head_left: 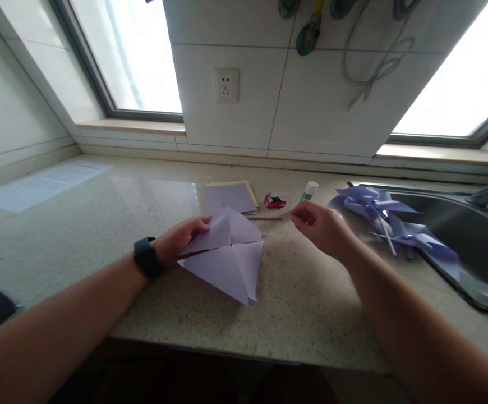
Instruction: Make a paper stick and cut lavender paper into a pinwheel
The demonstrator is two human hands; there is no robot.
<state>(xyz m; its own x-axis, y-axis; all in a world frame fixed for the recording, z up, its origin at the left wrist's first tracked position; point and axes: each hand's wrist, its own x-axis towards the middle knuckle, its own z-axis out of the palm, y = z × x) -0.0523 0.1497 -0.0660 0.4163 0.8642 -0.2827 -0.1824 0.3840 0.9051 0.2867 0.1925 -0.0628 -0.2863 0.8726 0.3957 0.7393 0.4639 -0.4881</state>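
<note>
a: what did the left hand [175, 242] have?

b: from my screen, it pinched the paper [226, 258] at its left corner, thumb on top, fingers tucked under the sheet. the paper was a pale lilac square, cut along its diagonals, with one flap lifted near the middle. it sat on the counter [101, 224] close to the front edge, just ahead of me, its far corner tipped up a little.

a: and the right hand [320, 226]?

b: it hung above the counter to the right of the paper, not touching it. the fingers were curled in, thumb against the fingertips as if nipping something small, but i couldn't tell whether anything was in there; it was blurred.

a: anything around it?

b: behind the paper lay a stack of sheets [231, 197], lilac over yellow, with a thin stick [265, 217] just in front of it. right of the stack sat a small red box [275, 200] and a glue stick [308, 192], near each other. further right, a heap of finished lilac pinwheels [389, 221] lay across the rim of the sink [475, 247]. a printed sheet [42, 185] lay far left on the counter. a black watch [147, 257] was on the left wrist.
</note>
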